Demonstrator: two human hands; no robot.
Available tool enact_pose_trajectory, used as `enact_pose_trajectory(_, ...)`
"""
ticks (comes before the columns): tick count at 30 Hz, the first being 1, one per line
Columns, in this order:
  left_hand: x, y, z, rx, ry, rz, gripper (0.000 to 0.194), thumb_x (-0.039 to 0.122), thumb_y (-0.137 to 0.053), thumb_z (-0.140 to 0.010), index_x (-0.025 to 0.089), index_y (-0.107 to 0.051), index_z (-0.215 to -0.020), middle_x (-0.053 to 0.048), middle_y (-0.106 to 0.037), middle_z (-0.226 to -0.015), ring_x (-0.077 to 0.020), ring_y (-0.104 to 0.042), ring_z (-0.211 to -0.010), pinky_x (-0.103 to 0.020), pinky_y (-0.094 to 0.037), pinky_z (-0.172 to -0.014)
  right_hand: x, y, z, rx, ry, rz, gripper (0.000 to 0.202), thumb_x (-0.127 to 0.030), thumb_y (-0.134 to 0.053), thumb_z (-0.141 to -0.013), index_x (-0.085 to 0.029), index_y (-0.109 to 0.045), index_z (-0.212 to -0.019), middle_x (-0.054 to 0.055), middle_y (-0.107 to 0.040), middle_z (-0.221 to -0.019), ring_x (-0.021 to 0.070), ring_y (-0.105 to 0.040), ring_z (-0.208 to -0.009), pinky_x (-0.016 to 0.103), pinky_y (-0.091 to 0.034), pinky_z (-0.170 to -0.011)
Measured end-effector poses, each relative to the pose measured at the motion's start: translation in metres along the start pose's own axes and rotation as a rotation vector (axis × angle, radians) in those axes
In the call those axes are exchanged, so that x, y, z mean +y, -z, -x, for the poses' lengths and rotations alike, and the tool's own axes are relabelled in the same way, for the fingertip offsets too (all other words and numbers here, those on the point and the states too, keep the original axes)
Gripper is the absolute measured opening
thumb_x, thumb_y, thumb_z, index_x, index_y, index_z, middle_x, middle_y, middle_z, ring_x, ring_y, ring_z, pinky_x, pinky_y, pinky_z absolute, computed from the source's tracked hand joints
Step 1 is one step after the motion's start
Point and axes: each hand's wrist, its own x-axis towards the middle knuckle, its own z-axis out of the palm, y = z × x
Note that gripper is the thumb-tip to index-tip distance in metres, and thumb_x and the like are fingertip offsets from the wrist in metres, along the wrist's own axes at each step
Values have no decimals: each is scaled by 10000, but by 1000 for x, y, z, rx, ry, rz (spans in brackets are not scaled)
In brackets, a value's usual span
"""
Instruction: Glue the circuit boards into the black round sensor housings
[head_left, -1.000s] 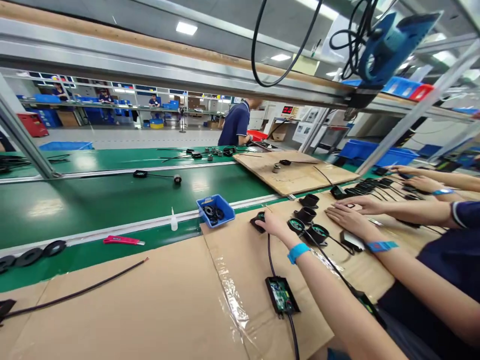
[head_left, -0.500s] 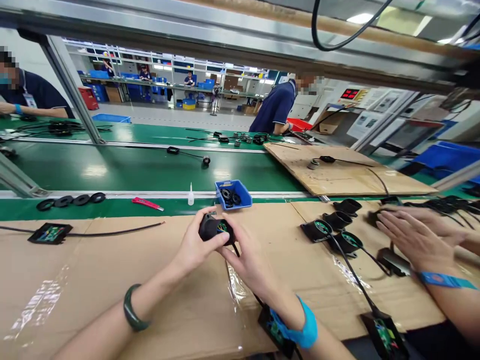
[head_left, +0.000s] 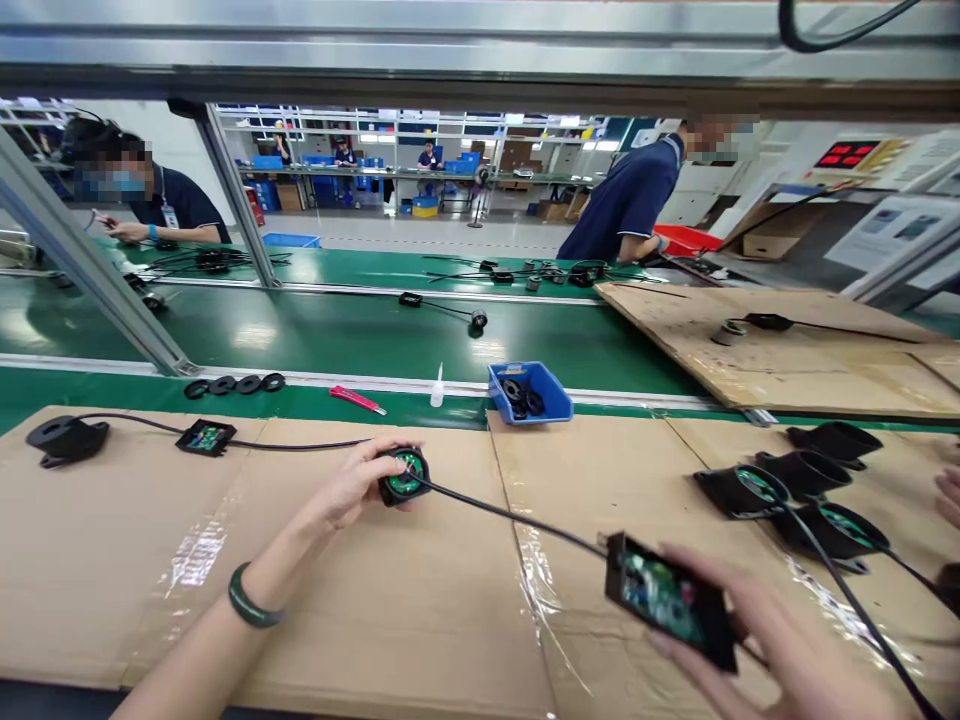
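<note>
My left hand (head_left: 358,487) grips a black round housing (head_left: 405,476), its open face with a green circuit board turned up towards me. My thumb rests at the board's edge. From that housing a black cable (head_left: 517,516) runs right to a flat black box (head_left: 670,598) with a bare circuit board inside. My right hand (head_left: 750,620), slightly blurred, has its fingers around the far end of this box and holds it above the cardboard (head_left: 420,610).
On the left lie another housing (head_left: 67,440) and a cabled circuit box (head_left: 206,437). Black rings (head_left: 247,384), a red utility knife (head_left: 358,400), a small white bottle (head_left: 437,388) and a blue bin (head_left: 531,393) line the back. More housings (head_left: 806,473) stand right, near a co-worker's hand (head_left: 949,495).
My right hand has left the housing and now holds the circuit box, out to the right. The left hand keeps the housing, turned board side up. The view has shifted left.
</note>
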Motion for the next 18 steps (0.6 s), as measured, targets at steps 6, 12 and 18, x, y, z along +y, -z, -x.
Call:
enact_pose_trajectory(6,-17,16,6,-113,181,-33,387,396,-829,-592,131,-708,-847,-69,-650,-764,-225,-639,-717,-301,-537,-544,8,-45,-94,-140,-149,-134,400,-340,-599,-822,-194,-611,-1195,174,-657,-1118,359,-626,-1049,534,-503,-913)
enact_pose_trajectory(12,-32,22,-1,43,89,-21,328,421,-816,-617,139,-651,-642,11,-568,-632,-124,-513,-640,-214,-394,-592,-28,-98,-158,-336,-109,-363,519,-384,-696,-780,-231,-609,-1269,125,-646,-1259,297,-624,-1152,453,-534,-951)
enact_pose_trajectory(18,-35,24,-1,78,70,9,392,532,-783,-690,164,-682,-777,-13,-633,-766,-168,-585,-762,-231,-425,-656,-61,-169,-256,-212,-247,-563,387,-359,-624,-935,-172,-570,-1270,106,-610,-1271,247,-628,-1092,469,-531,-927)
